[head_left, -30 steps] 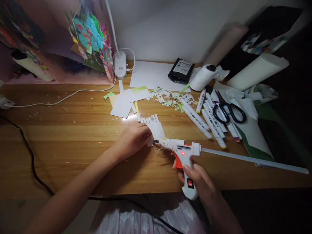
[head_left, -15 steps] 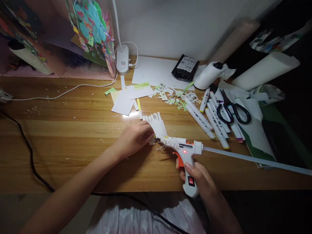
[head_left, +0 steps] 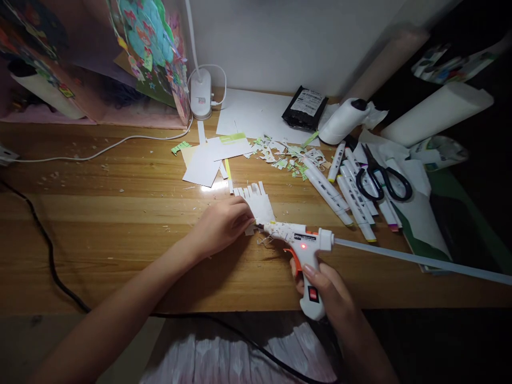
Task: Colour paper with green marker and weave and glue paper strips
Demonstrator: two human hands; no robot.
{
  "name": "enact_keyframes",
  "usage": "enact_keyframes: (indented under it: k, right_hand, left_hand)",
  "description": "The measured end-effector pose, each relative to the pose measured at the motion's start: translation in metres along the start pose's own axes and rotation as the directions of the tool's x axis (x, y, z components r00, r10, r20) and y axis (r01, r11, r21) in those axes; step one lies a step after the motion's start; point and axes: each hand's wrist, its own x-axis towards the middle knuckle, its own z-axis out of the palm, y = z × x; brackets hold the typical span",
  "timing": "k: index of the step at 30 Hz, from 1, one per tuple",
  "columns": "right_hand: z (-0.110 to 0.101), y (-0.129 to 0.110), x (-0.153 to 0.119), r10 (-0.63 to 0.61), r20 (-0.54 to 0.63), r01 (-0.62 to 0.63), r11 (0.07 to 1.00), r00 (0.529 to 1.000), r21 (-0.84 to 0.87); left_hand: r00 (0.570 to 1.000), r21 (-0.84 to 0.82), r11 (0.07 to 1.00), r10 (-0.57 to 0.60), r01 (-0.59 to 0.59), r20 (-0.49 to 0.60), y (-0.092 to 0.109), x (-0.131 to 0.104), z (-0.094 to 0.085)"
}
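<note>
My right hand (head_left: 330, 288) is wrapped around the handle of a white hot glue gun (head_left: 308, 242) with an orange trigger and a lit red light. A long, clear glue stick (head_left: 400, 257) sticks out of its back end. The gun's nozzle points left, right at the fingertips of my left hand (head_left: 224, 224). Those fingers are pinched together; what is between them is too small or hidden to make out. Just behind lies a white paper piece (head_left: 259, 205) with a fringe of cut strips along its far edge, partly covered by the hand and the gun.
White paper pieces (head_left: 202, 165) and a heap of green and white scraps (head_left: 280, 154) lie farther back. On the right are several markers (head_left: 356, 205) with black-handled scissors (head_left: 384, 178) on top. A black cable (head_left: 52, 261) runs along the left and front edge.
Almost nothing differs. The whole view has shifted very slightly, while both hands and the glue gun keep their places over the paper.
</note>
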Motion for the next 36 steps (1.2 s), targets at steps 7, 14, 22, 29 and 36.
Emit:
enact_keyframes:
  k: [7, 14, 22, 29, 36]
  right_hand:
    - [-0.003, 0.003, -0.001, 0.067, 0.027, -0.069, 0.995, 0.997, 0.069]
    - [-0.024, 0.016, 0.004, 0.040, 0.043, -0.052, 0.938, 0.998, 0.342]
    - [-0.042, 0.022, 0.012, -0.020, -0.007, 0.021, 0.904, 1.000, 0.427]
    - [-0.039, 0.024, 0.013, -0.039, -0.036, 0.050, 0.892, 0.999, 0.449]
    - [-0.036, 0.022, 0.007, -0.029, -0.052, 0.046, 0.936, 0.998, 0.350]
  left_hand:
    - [1.000, 0.014, 1.000, 0.001, -0.002, 0.015, 0.001, -0.001, 0.001]
    - [0.999, 0.054, 0.998, 0.011, -0.013, 0.048, 0.003, -0.002, 0.005]
    - [0.991, 0.136, 0.990, 0.025, -0.042, 0.130, 0.013, -0.003, -0.003]
    - [0.989, 0.479, 0.877, -0.044, -0.029, 0.140, 0.028, 0.012, 0.002]
    - [0.974, 0.587, 0.807, -0.082, -0.060, 0.213, 0.040, 0.025, 0.001]
